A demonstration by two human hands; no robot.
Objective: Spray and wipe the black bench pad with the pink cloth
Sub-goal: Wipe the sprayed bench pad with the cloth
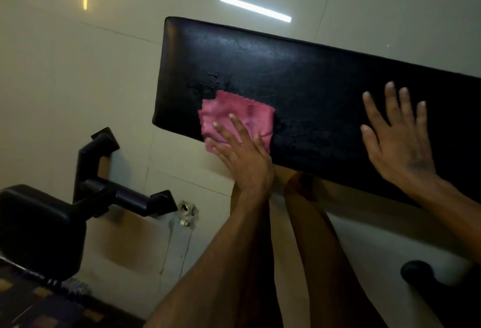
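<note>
The black bench pad point(299, 67) runs across the view from upper left down to the right. Droplets of spray glisten on its left part, above and beside the cloth. A folded pink cloth point(242, 113) lies flat on the pad near its left front edge. My left hand point(242, 156) presses down on the cloth with flat, spread fingers. My right hand point(395, 135) rests palm down on the bare pad further right, fingers apart, holding nothing. No spray bottle shows.
A glossy tiled floor point(78, 80) lies below, with reflected light strips. A black machine frame and pad point(39, 223) stand at lower left. A floor drain point(186, 209) sits beside it. My legs show beneath the bench. A dark round object point(419, 273) sits lower right.
</note>
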